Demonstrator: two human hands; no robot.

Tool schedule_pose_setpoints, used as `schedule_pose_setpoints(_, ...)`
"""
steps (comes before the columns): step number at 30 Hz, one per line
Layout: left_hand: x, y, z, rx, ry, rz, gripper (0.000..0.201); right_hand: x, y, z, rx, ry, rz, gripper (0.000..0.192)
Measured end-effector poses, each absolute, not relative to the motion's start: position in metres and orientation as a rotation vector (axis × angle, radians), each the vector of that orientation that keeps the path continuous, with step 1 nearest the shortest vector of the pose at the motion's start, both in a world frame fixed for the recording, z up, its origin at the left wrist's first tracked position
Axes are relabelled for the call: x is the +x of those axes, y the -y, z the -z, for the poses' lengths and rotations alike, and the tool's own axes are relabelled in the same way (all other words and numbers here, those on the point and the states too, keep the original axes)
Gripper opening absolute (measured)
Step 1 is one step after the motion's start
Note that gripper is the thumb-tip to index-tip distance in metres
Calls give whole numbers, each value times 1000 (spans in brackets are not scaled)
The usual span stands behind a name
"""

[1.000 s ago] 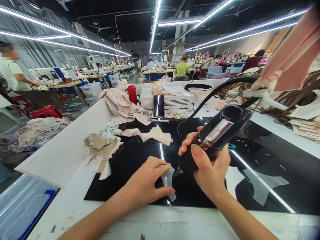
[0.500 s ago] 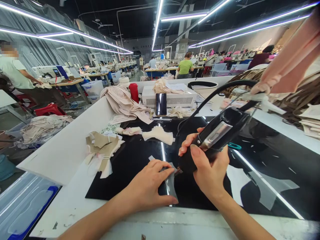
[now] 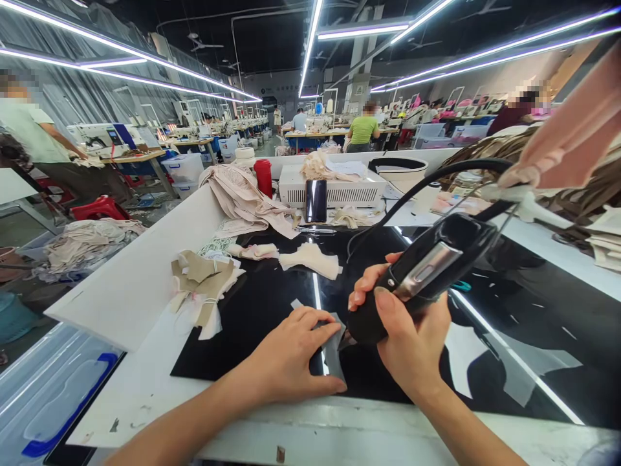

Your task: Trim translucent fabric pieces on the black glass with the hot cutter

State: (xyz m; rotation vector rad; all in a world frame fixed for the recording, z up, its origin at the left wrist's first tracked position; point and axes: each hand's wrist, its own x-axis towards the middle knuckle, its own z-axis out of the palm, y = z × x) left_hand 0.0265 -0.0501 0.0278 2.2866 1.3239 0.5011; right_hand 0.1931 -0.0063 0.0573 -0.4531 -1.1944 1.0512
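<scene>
My right hand (image 3: 412,336) is wrapped around a black corded handheld cutter (image 3: 422,268) with a metal lever along its body. The tool is tilted, its narrow tip pointing down and left at the right edge of a translucent sheet piece (image 3: 332,353). Over that piece lies my left hand (image 3: 303,353), fingertips pressing it against the glossy black board (image 3: 252,330), thumb spread apart from the fingers. Part of the sheet is hidden under this hand. To the right, a white cut piece (image 3: 460,359) and another translucent piece (image 3: 521,369) rest on the board.
Fabric bundles (image 3: 206,281) and a cream pad stack (image 3: 310,260) lie beyond my left hand. A phone (image 3: 316,202) leans against a white vented box (image 3: 334,191). The tool's black cable (image 3: 427,178) arches above the board; pink cloth (image 3: 567,136) hangs at the upper right. Co-workers sit behind.
The view has shifted slightly. The cutter's tip has moved a little toward me along the sheet's edge, while my left hand stays on the sheet.
</scene>
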Motion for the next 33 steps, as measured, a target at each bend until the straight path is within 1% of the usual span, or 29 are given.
schedule_pose_setpoints(4,25,50,-27,2285,-1318,-512,77,195,10,-60,-452,1176,-1088,35)
schedule_pose_setpoints(12,26,50,-27,2297,-1305,-508,86,203,22,-61,-436,1148,-1110,34)
schedule_pose_setpoints(21,26,51,-28,2311,-1323,-514,83,201,27,-60,-432,1160,-1128,34)
schedule_pose_setpoints(27,26,49,-23,2310,-1319,-520,88,206,24,-59,-457,1185,-1092,32)
schedule_pose_setpoints(29,25,49,-21,2313,-1315,-531,83,210,21,-59,-463,1189,-1066,34)
schedule_pose_setpoints(30,24,49,-20,2317,-1313,-540,77,213,18,-59,-469,1191,-1050,34)
schedule_pose_setpoints(33,23,49,-19,2332,-1314,-586,51,221,11,-60,-501,1188,-998,34)
